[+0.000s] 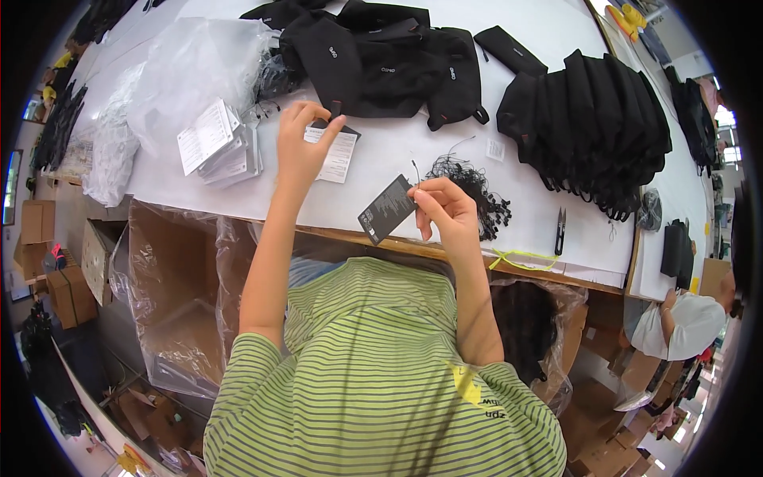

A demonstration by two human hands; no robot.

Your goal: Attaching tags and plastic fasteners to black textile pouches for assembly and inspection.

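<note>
Here the right hand [445, 208] is pinched shut on a dark hang tag [387, 208] and a thin loop string [416, 171], held in the air just over the near edge of the white worktop [556, 32]. The left hand [300, 143] closes its fingertips on a white paper tag [334, 155] further in, near the stack of white tags [218, 143]. The string looks fine and springy, so it may slip out of the pinch and fall off the edge into the lined carton [175, 302] below. The tangle of black strings [469, 191] beside the right hand could also snag the loop.
</note>
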